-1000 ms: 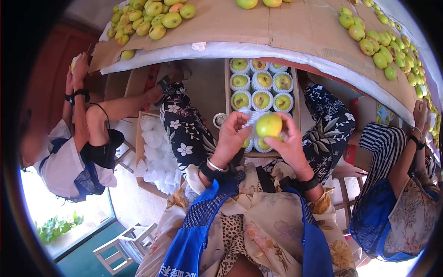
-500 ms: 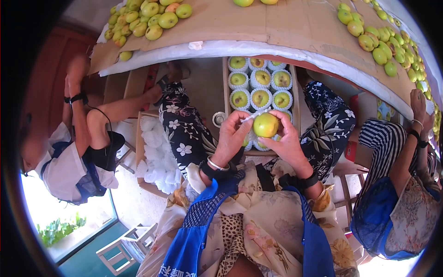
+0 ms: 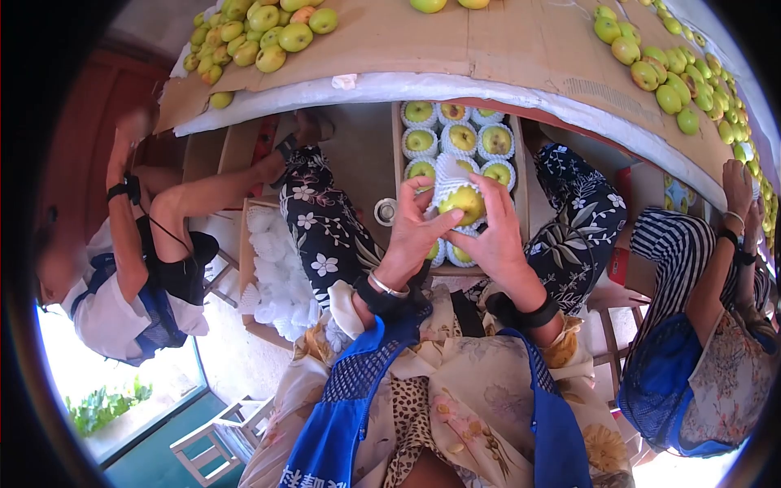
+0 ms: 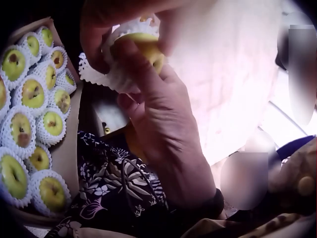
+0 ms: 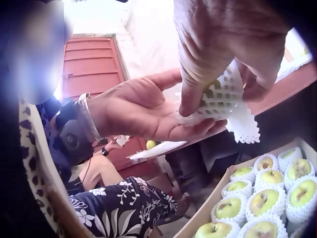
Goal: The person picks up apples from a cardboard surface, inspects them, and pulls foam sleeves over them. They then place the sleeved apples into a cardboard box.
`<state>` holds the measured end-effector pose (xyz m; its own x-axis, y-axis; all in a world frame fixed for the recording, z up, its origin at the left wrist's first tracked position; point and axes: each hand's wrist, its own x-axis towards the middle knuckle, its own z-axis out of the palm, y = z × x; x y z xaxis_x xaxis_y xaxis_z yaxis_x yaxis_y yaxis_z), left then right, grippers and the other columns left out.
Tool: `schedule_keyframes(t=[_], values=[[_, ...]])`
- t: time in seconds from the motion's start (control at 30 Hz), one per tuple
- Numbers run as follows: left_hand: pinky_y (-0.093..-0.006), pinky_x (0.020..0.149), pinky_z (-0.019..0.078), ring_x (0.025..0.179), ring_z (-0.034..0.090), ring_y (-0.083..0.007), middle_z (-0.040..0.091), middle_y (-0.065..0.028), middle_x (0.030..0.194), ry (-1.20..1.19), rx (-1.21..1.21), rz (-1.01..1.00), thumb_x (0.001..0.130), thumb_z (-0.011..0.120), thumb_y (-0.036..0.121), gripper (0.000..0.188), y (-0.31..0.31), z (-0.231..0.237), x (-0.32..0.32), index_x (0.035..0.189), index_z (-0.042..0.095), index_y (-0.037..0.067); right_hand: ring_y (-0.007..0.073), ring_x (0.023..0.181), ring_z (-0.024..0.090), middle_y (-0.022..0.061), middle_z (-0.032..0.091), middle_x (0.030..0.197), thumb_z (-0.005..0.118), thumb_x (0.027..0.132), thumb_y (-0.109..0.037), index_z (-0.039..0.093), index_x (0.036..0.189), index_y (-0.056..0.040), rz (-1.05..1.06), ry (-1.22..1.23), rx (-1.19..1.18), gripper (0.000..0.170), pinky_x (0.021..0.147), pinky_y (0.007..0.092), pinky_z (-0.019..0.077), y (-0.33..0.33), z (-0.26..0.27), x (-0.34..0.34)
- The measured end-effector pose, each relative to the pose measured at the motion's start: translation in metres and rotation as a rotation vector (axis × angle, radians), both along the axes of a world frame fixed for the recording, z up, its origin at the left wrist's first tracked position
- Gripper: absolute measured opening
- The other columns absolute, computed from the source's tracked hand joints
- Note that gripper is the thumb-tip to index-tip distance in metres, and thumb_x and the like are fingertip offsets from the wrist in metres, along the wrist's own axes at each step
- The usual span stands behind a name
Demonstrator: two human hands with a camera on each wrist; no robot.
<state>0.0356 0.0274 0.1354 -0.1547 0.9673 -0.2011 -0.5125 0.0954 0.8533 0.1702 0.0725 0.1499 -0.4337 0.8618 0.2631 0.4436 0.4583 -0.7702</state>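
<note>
A yellow-green apple sits partly inside a white foam net, whose loose end sticks out past the fruit. My left hand holds the netted apple from the left, its thumb at the bottom of the fruit. From the other side my right hand grips it, fingers along the net. In the left wrist view the right hand's thumb presses on the apple. The right wrist view has the left hand under the foam net, with the right hand over it.
Below the hands stands a carton of netted apples in rows. A box of foam nets is by my left leg. Loose apples lie on the cardboard-covered table ahead. People sit on both sides.
The apple was bare beside the bunched net and now sits partly inside it. Both hands have turned with it, and the net now stands up over the fruit's far side.
</note>
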Motion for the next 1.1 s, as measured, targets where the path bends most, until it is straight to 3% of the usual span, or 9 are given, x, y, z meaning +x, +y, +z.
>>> schedule_keyframes(t=[0.03, 0.1, 0.2, 0.4, 0.5, 0.73, 0.8, 1.0, 1.1], values=[[-0.0272, 0.082, 0.0448, 0.096, 0.052, -0.0132, 0.051, -0.0088, 0.108, -0.038, -0.025, 0.021, 0.080, 0.065, 0.006, 0.043, -0.001, 0.000, -0.002, 0.113, 0.037, 0.007, 0.0312, 0.102, 0.053, 0.0167, 0.050, 0.113, 0.077, 0.061, -0.011, 0.041, 0.122, -0.0029, -0.004, -0.002, 0.001, 0.071, 0.080, 0.0361, 0.0464, 0.000, -0.004, 0.002], [-0.0270, 0.083, 0.0445, 0.097, 0.053, -0.0133, 0.051, -0.0093, 0.109, -0.078, -0.052, 0.044, 0.081, 0.064, 0.005, 0.045, -0.003, -0.003, -0.004, 0.116, 0.037, 0.007, 0.0215, 0.104, 0.055, 0.0141, 0.053, 0.114, 0.070, 0.073, -0.008, 0.045, 0.117, -0.0010, 0.064, 0.536, -0.518, 0.051, 0.081, 0.0306, 0.0474, -0.003, -0.017, 0.010], [-0.0269, 0.085, 0.0439, 0.098, 0.052, -0.0126, 0.050, -0.0091, 0.111, -0.070, -0.074, 0.028, 0.081, 0.064, 0.005, 0.049, -0.007, -0.008, -0.006, 0.121, 0.036, 0.006, 0.0146, 0.100, 0.055, 0.0123, 0.056, 0.111, 0.061, 0.082, -0.005, 0.049, 0.111, 0.0009, 0.078, 0.501, -0.591, 0.031, 0.080, 0.0263, 0.0478, 0.001, -0.021, 0.017], [-0.0273, 0.087, 0.0438, 0.100, 0.052, -0.0115, 0.050, -0.0062, 0.111, 0.024, 0.001, -0.002, 0.080, 0.064, 0.003, 0.052, -0.006, -0.007, -0.004, 0.123, 0.035, 0.005, 0.0109, 0.085, 0.059, 0.0091, 0.060, 0.096, 0.057, 0.084, -0.004, 0.055, 0.099, 0.0021, -0.042, 0.328, -0.484, 0.016, 0.072, 0.0253, 0.0495, 0.002, -0.020, 0.016], [-0.0272, 0.090, 0.0428, 0.105, 0.051, -0.0132, 0.051, -0.0062, 0.114, 0.139, 0.049, -0.002, 0.079, 0.062, -0.002, 0.053, -0.009, -0.011, -0.002, 0.125, 0.036, 0.005, 0.0107, 0.081, 0.059, 0.0067, 0.060, 0.087, 0.058, 0.084, -0.004, 0.056, 0.096, 0.0012, -0.065, 0.498, -0.465, 0.013, 0.070, 0.0237, 0.0489, -0.001, -0.028, 0.011], [-0.0271, 0.085, 0.0449, 0.099, 0.052, -0.0138, 0.050, -0.0086, 0.110, 0.080, 0.013, 0.071, 0.075, 0.066, -0.002, 0.061, -0.008, -0.016, -0.001, 0.124, 0.031, 0.006, 0.0133, 0.071, 0.058, 0.0072, 0.058, 0.081, 0.061, 0.080, -0.002, 0.058, 0.090, -0.0006, -0.050, 0.447, -0.322, 0.010, 0.061, 0.0259, 0.0473, -0.002, -0.025, 0.006], [-0.0271, 0.086, 0.0448, 0.099, 0.052, -0.0143, 0.050, -0.0090, 0.110, 0.106, 0.000, 0.077, 0.075, 0.065, -0.003, 0.060, -0.009, -0.019, -0.002, 0.124, 0.030, 0.006, 0.0146, 0.067, 0.057, 0.0075, 0.058, 0.080, 0.062, 0.078, -0.001, 0.058, 0.090, -0.0010, 0.066, 0.343, -0.128, 0.013, 0.059, 0.0258, 0.0461, -0.004, -0.012, 0.003], [-0.0290, 0.084, 0.0458, 0.097, 0.053, -0.0150, 0.050, -0.0094, 0.108, 0.112, -0.024, 0.208, 0.070, 0.064, -0.006, 0.058, -0.007, -0.031, -0.008, 0.118, 0.035, 0.005, 0.0165, 0.072, 0.057, 0.0077, 0.057, 0.085, 0.068, 0.072, -0.004, 0.057, 0.094, -0.0029, 0.176, 0.252, -0.161, 0.024, 0.060, 0.0254, 0.0459, -0.013, -0.018, 0.001], [-0.0306, 0.083, 0.0458, 0.097, 0.054, -0.0181, 0.051, -0.0101, 0.109, 0.444, -0.028, 0.220, 0.066, 0.067, -0.003, 0.054, -0.007, -0.029, -0.012, 0.113, 0.041, 0.004, 0.0175, 0.079, 0.057, 0.0087, 0.055, 0.092, 0.072, 0.068, -0.009, 0.052, 0.104, -0.0035, 0.033, 0.251, -0.213, 0.042, 0.062, 0.0265, 0.0465, -0.015, -0.006, 0.000]])
